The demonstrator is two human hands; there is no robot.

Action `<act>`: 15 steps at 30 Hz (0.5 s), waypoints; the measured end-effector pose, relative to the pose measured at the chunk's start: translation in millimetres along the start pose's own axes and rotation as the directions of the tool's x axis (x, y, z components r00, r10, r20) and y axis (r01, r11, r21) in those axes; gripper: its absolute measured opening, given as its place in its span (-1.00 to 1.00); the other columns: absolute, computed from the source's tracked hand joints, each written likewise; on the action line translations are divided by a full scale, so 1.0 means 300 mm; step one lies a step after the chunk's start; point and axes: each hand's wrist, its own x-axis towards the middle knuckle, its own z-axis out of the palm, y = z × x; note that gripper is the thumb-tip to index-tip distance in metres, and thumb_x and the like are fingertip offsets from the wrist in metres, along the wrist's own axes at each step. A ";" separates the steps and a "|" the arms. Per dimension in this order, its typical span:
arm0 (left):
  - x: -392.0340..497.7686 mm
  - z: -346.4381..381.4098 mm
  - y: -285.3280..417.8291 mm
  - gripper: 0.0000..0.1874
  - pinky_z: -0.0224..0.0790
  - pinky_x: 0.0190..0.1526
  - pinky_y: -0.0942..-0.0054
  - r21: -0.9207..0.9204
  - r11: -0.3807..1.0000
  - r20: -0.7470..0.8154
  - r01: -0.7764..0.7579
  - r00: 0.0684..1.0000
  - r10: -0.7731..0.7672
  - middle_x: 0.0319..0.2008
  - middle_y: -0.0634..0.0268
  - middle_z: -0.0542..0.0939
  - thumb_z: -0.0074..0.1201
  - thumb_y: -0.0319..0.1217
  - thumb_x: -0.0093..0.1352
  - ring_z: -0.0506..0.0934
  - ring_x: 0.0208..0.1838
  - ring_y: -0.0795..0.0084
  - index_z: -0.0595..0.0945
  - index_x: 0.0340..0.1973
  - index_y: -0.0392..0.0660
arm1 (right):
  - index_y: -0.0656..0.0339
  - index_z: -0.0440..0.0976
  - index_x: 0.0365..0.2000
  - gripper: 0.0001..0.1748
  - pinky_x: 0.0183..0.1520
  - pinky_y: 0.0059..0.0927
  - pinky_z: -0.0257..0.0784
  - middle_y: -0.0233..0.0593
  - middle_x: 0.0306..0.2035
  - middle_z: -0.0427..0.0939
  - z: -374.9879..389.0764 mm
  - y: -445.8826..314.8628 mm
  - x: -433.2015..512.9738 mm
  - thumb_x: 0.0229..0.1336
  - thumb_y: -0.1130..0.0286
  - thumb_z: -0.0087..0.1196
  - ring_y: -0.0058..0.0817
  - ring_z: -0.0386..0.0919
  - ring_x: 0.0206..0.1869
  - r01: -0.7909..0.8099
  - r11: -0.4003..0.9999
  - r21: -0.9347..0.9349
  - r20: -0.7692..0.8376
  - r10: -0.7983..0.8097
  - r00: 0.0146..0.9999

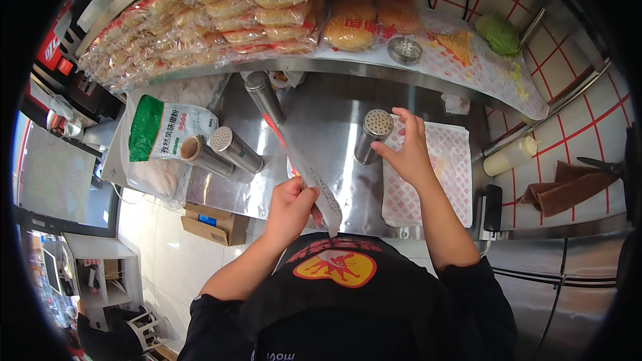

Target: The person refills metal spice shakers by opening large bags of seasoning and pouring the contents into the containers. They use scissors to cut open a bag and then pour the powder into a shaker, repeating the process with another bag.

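Observation:
My left hand (291,205) is closed in a fist around a white paper food bag (323,198) with red edging and printed writing. The bag is held upright, seen almost edge-on, near my apron. My right hand (409,145) is spread at the right side of a metal shaker (368,145) with a perforated lid. Its thumb overlaps the shaker's edge, and whether it presses on the metal cannot be told. That shaker stands upright on the stainless steel counter (321,145). Beside my right hand lies a stack of red-patterned paper sheets (426,200).
At the left stand two metal shakers (239,150) (208,156), one showing an uncovered top, by a green-white seasoning pouch (173,128). Another shaker (266,98) is behind the bag. A shelf (361,60) above holds wrapped buns (241,7) and lettuce (498,35). A squeeze bottle (510,156) lies right.

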 end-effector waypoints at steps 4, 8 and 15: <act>0.113 0.036 -0.021 -0.81 0.33 -0.69 0.49 -0.227 0.973 -0.090 -0.039 0.996 0.019 -0.63 0.13 0.52 -0.11 -0.50 0.27 0.51 -0.69 0.36 0.33 -0.59 -0.26 | -0.09 0.12 0.17 -0.04 0.16 -0.23 0.18 -0.07 0.05 0.24 0.097 0.071 0.025 -0.31 0.28 0.38 -0.10 0.21 0.12 -0.044 0.990 -0.131 -0.020 0.041 0.999; 0.288 0.060 -0.016 -0.81 0.35 -0.66 0.49 -0.036 0.981 -0.176 -0.190 0.968 0.181 -0.69 0.10 0.52 -0.13 -0.49 0.27 0.53 -0.68 0.35 0.33 -0.59 -0.26 | 0.09 0.31 0.01 -0.20 0.12 -0.20 0.19 -0.17 -0.11 0.42 0.148 0.104 0.034 -0.38 0.29 0.38 -0.12 0.33 0.02 0.009 0.994 -0.111 -0.048 -0.014 0.999; 0.541 0.112 0.027 -0.79 0.38 -0.60 0.50 0.104 0.945 -0.249 -0.309 0.912 0.326 -0.72 0.08 0.52 -0.14 -0.46 0.28 0.52 -0.69 0.39 0.36 -0.59 -0.29 | 0.19 0.32 -0.05 -0.24 0.06 -0.25 0.27 -0.10 -0.12 0.36 0.021 0.082 -0.116 -0.41 0.38 0.37 -0.16 0.34 -0.01 -0.117 0.991 0.067 -0.213 0.128 0.969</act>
